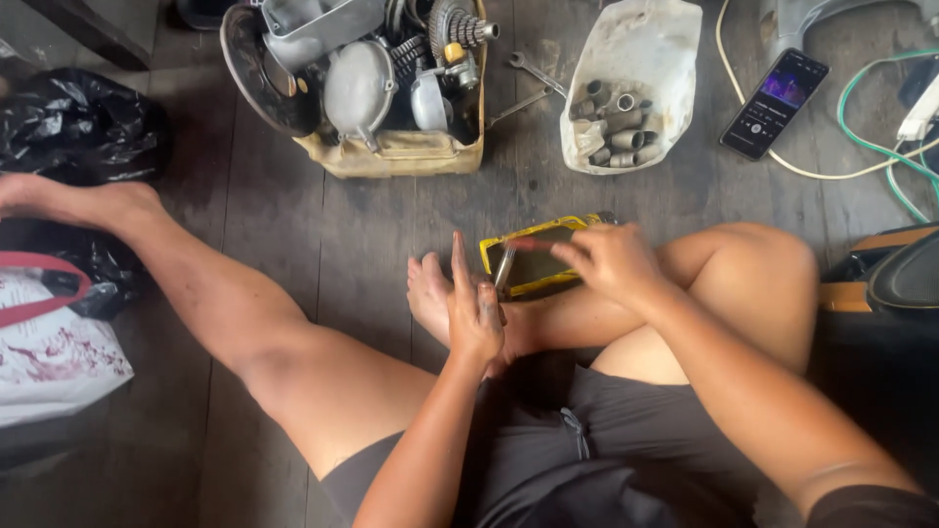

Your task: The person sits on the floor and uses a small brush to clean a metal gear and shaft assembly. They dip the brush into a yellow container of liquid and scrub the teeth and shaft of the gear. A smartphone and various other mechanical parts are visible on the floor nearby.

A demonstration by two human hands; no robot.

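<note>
I sit on a dark wooden floor with my legs out. My left hand [474, 311] is held edge-on above my foot, fingers pointing up, with a slim metal piece [505, 266] against its fingertips. My right hand [611, 262] pinches a thin red-handled tool [528, 244] whose tip reaches that metal piece. Both hands work over a shallow yellow-rimmed tray [494, 246] holding dark liquid, lying on the floor beside my foot.
A cut-open container [401, 154] full of metal engine parts stands at the back, with wrenches [533, 73] beside it. A white cut jug [636, 59] holds several metal sleeves. A phone [775, 104] and cables [880, 147] lie back right; bags [59, 127] left.
</note>
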